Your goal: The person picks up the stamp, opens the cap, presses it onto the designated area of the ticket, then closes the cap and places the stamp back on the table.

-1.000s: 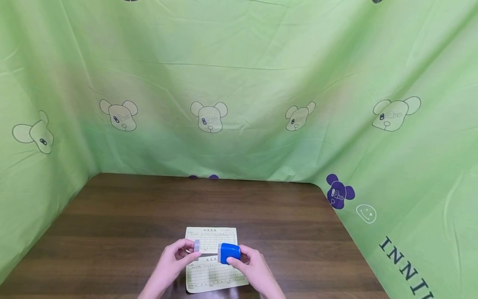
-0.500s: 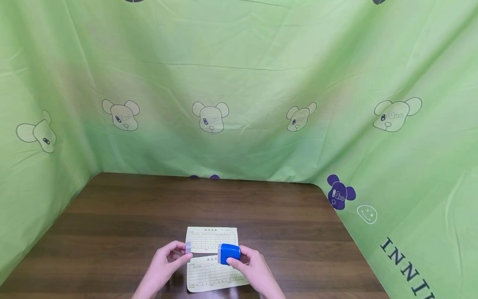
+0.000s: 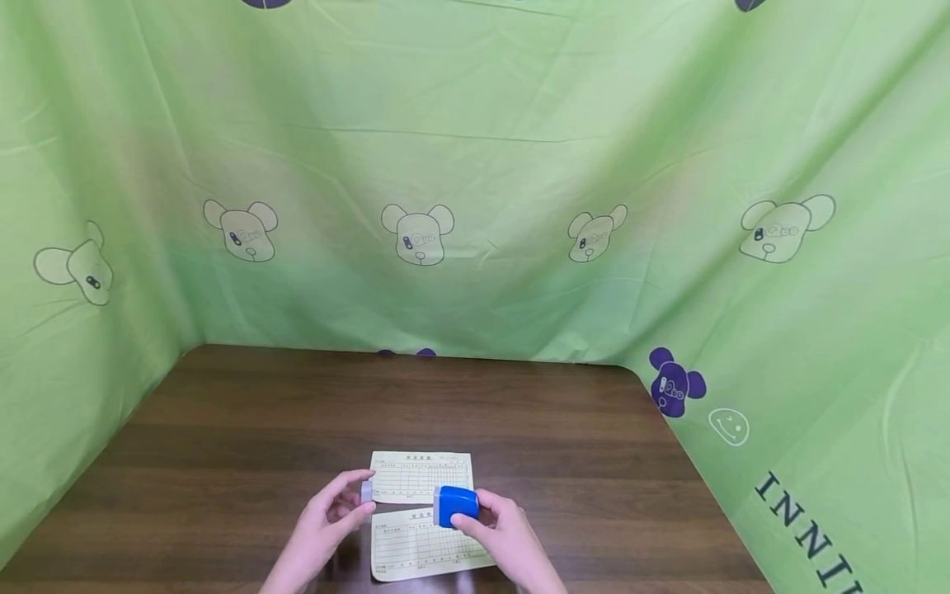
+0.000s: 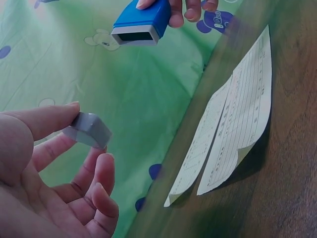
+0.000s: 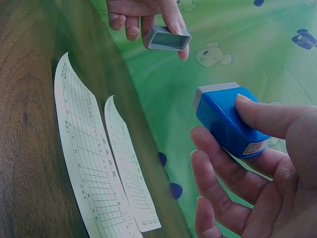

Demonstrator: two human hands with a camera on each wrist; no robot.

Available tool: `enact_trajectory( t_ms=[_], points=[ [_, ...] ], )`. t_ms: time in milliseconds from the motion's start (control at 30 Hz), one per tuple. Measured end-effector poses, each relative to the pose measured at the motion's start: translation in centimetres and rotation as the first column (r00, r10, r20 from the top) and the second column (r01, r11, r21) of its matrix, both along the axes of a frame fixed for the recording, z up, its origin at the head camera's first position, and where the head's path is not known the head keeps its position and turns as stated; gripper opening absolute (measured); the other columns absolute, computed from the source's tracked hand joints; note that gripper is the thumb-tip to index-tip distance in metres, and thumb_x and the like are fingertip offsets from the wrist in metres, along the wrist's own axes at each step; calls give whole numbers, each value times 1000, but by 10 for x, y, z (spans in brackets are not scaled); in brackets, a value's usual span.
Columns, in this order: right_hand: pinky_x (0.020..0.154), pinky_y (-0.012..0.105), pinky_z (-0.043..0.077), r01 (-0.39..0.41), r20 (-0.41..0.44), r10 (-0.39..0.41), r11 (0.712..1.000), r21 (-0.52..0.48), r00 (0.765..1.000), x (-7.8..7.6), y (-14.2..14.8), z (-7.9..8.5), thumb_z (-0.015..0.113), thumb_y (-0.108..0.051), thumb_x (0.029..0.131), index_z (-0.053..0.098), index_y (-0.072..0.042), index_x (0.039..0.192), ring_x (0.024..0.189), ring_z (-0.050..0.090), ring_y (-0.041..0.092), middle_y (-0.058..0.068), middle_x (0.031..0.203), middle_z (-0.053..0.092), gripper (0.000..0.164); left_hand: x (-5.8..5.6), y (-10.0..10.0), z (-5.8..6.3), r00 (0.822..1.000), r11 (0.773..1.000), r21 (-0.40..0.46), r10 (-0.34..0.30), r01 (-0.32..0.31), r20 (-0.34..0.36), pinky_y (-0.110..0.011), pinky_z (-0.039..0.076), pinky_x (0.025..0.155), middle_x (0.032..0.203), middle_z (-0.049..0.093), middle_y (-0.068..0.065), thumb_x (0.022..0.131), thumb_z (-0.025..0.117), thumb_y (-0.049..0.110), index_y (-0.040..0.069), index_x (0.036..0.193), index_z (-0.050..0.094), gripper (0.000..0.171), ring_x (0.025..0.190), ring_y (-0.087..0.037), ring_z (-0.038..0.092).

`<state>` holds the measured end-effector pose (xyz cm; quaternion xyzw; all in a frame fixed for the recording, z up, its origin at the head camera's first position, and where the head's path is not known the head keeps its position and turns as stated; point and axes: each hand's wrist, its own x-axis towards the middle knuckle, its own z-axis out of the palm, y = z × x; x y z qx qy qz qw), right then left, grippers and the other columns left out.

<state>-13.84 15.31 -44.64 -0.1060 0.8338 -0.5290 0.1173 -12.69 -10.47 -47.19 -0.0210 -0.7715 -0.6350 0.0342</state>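
A blue self-inking stamp (image 3: 458, 505) with a grey rim is held in my right hand (image 3: 506, 528), thumb on one side and fingers on the other. Its dark stamping face shows in the left wrist view. My left hand (image 3: 326, 516) pinches the stamp's small grey cap (image 4: 90, 130) between thumb and fingers; the right wrist view shows the cap's hollow side. Cap and stamp are apart. Below the hands lie two printed paper slips, the farther slip (image 3: 404, 478) and the nearer slip (image 3: 416, 549), whose right part the right hand covers.
The slips lie on a dark brown wooden table (image 3: 297, 412), with a narrow gap between them. Slip corners curl upward in the wrist views. A green curtain (image 3: 482, 305) printed with bear heads encloses the back and both sides of the table.
My left hand has drawn leftward with the cap, widening the distance from the stamp. The right hand and stamp have stayed nearly still, as have both slips.
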Motion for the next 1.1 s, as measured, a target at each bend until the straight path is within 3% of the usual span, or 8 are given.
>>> enact_trajectory(
  t_ms=[233,533,867,1100],
  points=[
    [75,26,52,-9,-7,9,1000,-10,1000,0,0,-1,69,-28,90,64,2,115,87,63,18,14,102,71,39,1,-4,-3,999,999,-17,-36,36,-10,-23,49,62,83,56,-6,88,68,10,3,123,59,37,63,-4,52],
    [72,22,50,-21,-26,21,1000,-16,999,0,-1,-2,69,-27,89,64,3,113,85,62,17,14,100,72,38,3,-9,-5,999,1000,-4,-28,28,25,-21,47,62,83,60,-6,85,70,8,2,117,58,34,65,-7,55],
    [72,21,50,-26,-28,26,1000,-6,999,-1,-3,-4,69,-28,89,65,3,112,84,62,17,14,99,72,39,3,-14,-12,996,999,-35,-33,30,-84,-19,48,63,82,68,-3,83,71,4,-2,106,58,27,69,1,58],
    [71,20,50,-26,-39,25,999,-20,999,-2,-4,-6,69,-27,89,65,3,112,84,63,15,14,99,72,38,4,-16,-14,999,1000,-25,-1,0,-50,-19,45,62,79,68,-2,81,73,3,2,99,56,25,66,0,54]
  ],
)
